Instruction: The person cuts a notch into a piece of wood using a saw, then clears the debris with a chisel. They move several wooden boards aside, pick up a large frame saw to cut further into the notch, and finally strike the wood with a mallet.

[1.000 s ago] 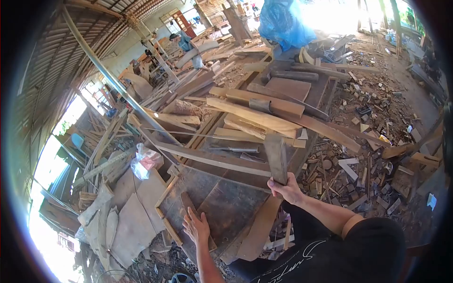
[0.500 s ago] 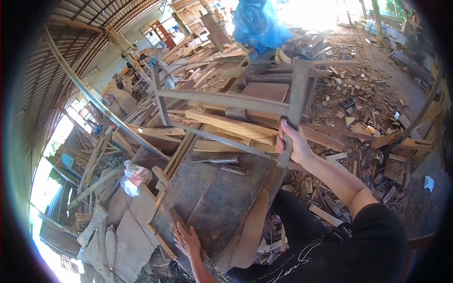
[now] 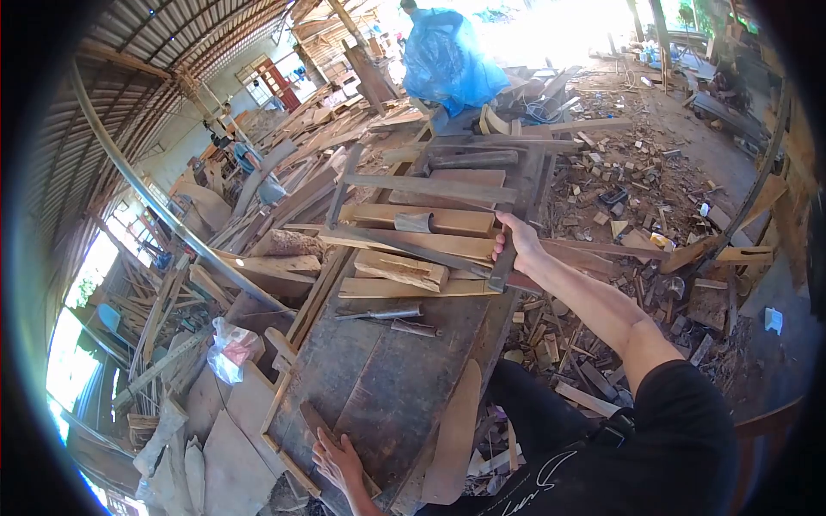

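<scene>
My right hand [image 3: 520, 244] is closed around the end post of a wooden frame saw [image 3: 430, 187]. The saw reaches left from my hand, low over boards at the far part of the workbench [image 3: 387, 370]. Near the bench's front left corner, my left hand [image 3: 339, 464] lies over a narrow dark piece of wood [image 3: 313, 419], thumb on one side and fingers on the other. Two slim metal tools [image 3: 379, 314], seemingly gouges, rest on the bench top between my hands. Several pale boards [image 3: 400, 269] lie just beyond them.
Wood offcuts [image 3: 594, 344] litter the ground at right. A clear plastic bag [image 3: 232, 348] sits left of the bench, beside a long curved pole [image 3: 172, 215]. A blue plastic sheet [image 3: 452, 60] stands behind the bench. Another person [image 3: 245, 157] is at far left.
My right hand has lowered the frame saw from upright above the bench to nearly flat over the boards. The left hand stays on the wood piece. My view has shifted slightly.
</scene>
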Demonstrator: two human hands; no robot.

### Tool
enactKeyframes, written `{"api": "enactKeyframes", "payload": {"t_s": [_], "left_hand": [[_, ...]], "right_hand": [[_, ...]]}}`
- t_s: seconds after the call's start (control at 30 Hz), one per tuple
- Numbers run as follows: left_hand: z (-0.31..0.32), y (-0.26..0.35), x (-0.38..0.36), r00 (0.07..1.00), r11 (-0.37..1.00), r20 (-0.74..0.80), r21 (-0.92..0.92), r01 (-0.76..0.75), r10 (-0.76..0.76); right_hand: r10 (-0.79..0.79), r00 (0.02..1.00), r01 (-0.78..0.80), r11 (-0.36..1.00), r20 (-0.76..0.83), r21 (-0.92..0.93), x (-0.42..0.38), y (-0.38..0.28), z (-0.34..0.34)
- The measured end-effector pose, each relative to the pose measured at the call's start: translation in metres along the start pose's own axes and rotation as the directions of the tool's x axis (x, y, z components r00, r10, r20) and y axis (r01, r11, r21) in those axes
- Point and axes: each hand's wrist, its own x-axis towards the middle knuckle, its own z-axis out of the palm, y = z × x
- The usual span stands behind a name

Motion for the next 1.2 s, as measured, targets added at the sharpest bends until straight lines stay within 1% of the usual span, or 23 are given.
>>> {"api": "enactKeyframes", "payload": {"t_s": [0.03,0.13,0.2,0.27,0.3,0.37,0.4,0.47,0.5,0.53,0.6,0.63,0.67,0.73,0.77,0.83,0.9,0.97,1.0,1.07,1.1,1.13,1.2], "left_hand": [[-0.001,0.0,0.0,1.0,1.0,0.0,-0.002,0.003,-0.003],[-0.003,0.001,-0.002,1.0,0.999,0.01,-0.029,0.016,-0.016],[-0.001,0.0,-0.002,0.999,0.999,-0.042,-0.049,-0.009,0.007],[-0.002,-0.001,-0.002,1.0,0.999,-0.03,-0.052,-0.006,0.005],[-0.003,0.0,-0.002,1.0,0.999,-0.021,-0.052,-0.002,0.001],[-0.004,0.001,-0.002,1.0,0.998,-0.019,-0.057,0.002,-0.003],[-0.005,0.001,-0.003,1.0,0.999,-0.02,-0.053,0.003,-0.004],[-0.005,0.001,-0.003,1.0,0.998,-0.011,-0.058,0.008,-0.009],[-0.005,0.0,-0.002,1.0,0.998,-0.006,-0.061,0.008,-0.009],[-0.004,-0.001,-0.002,1.0,0.998,-0.004,-0.064,0.01,-0.01],[-0.002,-0.003,-0.002,1.0,0.999,-0.009,-0.04,-0.018,0.017],[-0.002,-0.002,-0.002,1.0,0.999,-0.006,-0.045,-0.013,0.013],[-0.002,-0.002,-0.002,1.0,0.999,-0.007,-0.045,-0.011,0.011],[-0.004,-0.001,-0.001,1.0,0.999,0.0,-0.041,-0.013,0.013],[-0.005,0.001,0.0,1.0,0.999,-0.008,-0.029,-0.019,0.018],[-0.004,0.0,-0.002,1.0,1.0,0.007,0.0,-0.016,0.016],[0.001,-0.002,-0.001,0.998,0.999,-0.052,-0.027,-0.038,0.037],[-0.001,-0.001,-0.002,0.999,0.999,-0.044,-0.019,-0.034,0.033],[-0.002,0.001,-0.001,0.998,0.999,-0.058,-0.035,-0.029,0.027],[-0.002,0.002,0.0,0.999,0.999,-0.034,-0.021,-0.025,0.024],[-0.003,0.003,0.001,1.0,1.0,-0.014,-0.017,-0.012,0.011],[-0.003,0.003,0.001,1.0,1.0,-0.011,-0.008,-0.018,0.018],[-0.001,0.003,0.001,1.0,1.0,-0.026,0.004,-0.014,0.014]], "right_hand": [[0.028,0.999,-0.027,0.999,-0.022,0.034,0.001,0.002,-0.002],[-0.001,0.997,0.001,1.0,-0.082,-0.004,0.009,0.004,-0.006],[-0.018,0.995,0.015,0.999,-0.094,-0.03,0.016,0.004,-0.013],[-0.167,0.983,0.133,0.939,-0.081,-0.316,0.026,0.003,-0.022],[-0.172,0.982,0.138,0.937,-0.079,-0.322,0.03,0.001,-0.026],[-0.205,0.979,0.189,0.864,0.017,-0.466,0.037,-0.003,-0.033],[-0.205,0.979,0.19,0.861,0.021,-0.472,0.041,-0.007,-0.036],[-0.143,0.989,0.092,0.813,-0.044,-0.575,0.039,-0.019,-0.035],[-0.095,0.995,0.088,0.763,0.024,-0.641,0.034,-0.029,-0.038],[-0.095,0.995,0.089,0.76,0.025,-0.643,0.021,-0.042,-0.034],[0.059,0.998,-0.054,0.429,-0.032,-0.902,-0.005,-0.069,-0.025],[0.062,0.998,-0.023,0.325,-0.003,-0.946,-0.009,-0.075,-0.028],[0.062,0.998,-0.024,0.32,-0.005,-0.947,-0.008,-0.079,-0.034],[0.11,0.994,-0.007,0.22,0.018,-0.976,-0.007,-0.086,-0.045],[0.117,0.993,-0.015,0.216,0.01,-0.976,-0.009,-0.088,-0.048],[0.027,0.998,0.055,0.197,0.061,-0.979,-0.016,-0.09,-0.054],[0.022,0.997,0.069,0.227,0.076,-0.971,-0.011,-0.087,-0.064],[-0.045,0.993,0.116,0.261,0.108,-0.958,-0.019,-0.088,-0.062],[-0.037,0.995,0.1,0.266,0.094,-0.959,-0.021,-0.087,-0.061],[-0.155,0.961,0.255,0.191,0.228,-0.948,-0.022,-0.086,-0.059],[-0.22,0.938,0.316,0.217,0.269,-0.924,-0.024,-0.086,-0.056],[-0.217,0.941,0.306,0.223,0.259,-0.925,-0.021,-0.084,-0.056],[-0.39,0.814,0.509,0.122,0.43,-0.852,-0.009,-0.084,-0.05]]}}
